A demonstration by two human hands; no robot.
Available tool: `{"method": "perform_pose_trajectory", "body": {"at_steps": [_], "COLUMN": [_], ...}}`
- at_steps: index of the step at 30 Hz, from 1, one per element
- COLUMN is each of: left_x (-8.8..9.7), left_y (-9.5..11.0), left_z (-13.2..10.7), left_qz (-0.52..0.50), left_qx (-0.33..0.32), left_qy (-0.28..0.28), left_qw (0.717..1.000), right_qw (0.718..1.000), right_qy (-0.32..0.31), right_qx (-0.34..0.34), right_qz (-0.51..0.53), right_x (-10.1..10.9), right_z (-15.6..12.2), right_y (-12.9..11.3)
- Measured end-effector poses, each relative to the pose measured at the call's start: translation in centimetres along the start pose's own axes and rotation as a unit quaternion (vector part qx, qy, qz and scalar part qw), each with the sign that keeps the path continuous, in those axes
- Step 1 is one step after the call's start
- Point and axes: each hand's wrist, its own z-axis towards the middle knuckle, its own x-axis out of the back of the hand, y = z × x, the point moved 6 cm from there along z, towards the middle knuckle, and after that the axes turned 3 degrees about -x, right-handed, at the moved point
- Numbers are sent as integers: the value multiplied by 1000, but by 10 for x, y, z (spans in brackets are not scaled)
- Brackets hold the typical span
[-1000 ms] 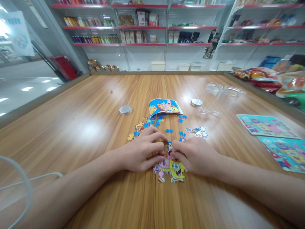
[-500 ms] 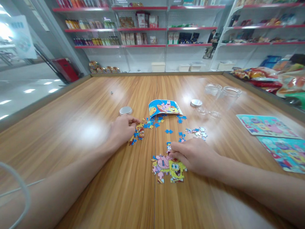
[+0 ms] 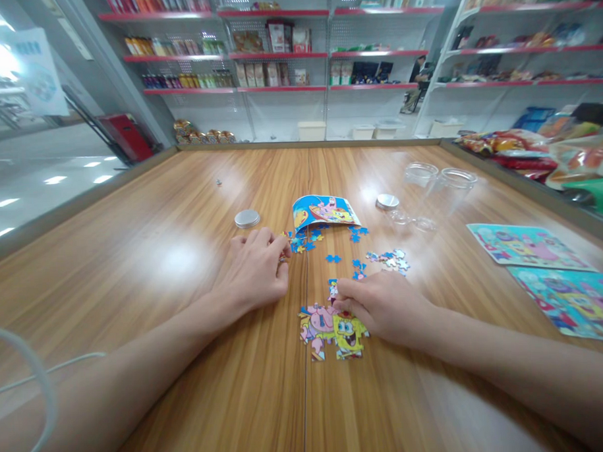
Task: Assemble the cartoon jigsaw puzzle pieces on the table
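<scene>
My left hand (image 3: 258, 267) rests over the left end of the loose jigsaw pieces (image 3: 302, 242), its fingers curled toward the thumb. It covers part of that pile, and a small coloured bit shows between thumb and fingers; whether it is gripped is hidden. With thumb and forefinger, my right hand (image 3: 386, 305) pinches a blue-and-white jigsaw piece (image 3: 333, 289). This lies at the upper edge of a partly joined puzzle (image 3: 325, 323) with a pink figure and a yellow smiling one. A curved picture sheet (image 3: 325, 210) stands behind the loose pieces.
More pieces (image 3: 392, 259) lie beyond my right hand. Two silver lids (image 3: 246, 219) and clear jars (image 3: 456, 187) stand farther back. At right lie two picture cards (image 3: 530, 246). A white cable (image 3: 45, 386) loops at the left. Shelves of goods stand behind the table.
My left hand has moved slightly right and toward me, covering more of the left-hand pieces, its fingers now bent over them. My right hand stays at the same spot on the puzzle.
</scene>
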Motion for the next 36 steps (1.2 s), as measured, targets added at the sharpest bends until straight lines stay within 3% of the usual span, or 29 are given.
{"method": "perform_pose_trajectory", "body": {"at_steps": [7, 13, 36], "left_x": [-1, 4, 1], "left_y": [20, 29, 37], "left_z": [-3, -6, -10], "left_qz": [-52, -88, -154], "left_qx": [-104, -157, -200], "left_qy": [-8, -21, -87], "left_qw": [993, 983, 964], "right_qw": [1000, 1000, 1000], "right_qy": [7, 8, 14], "right_qx": [0, -3, 8], "right_qz": [-15, -9, -17], "right_x": [0, -2, 1], "right_z": [0, 0, 0], "right_y": [0, 1, 0]}}
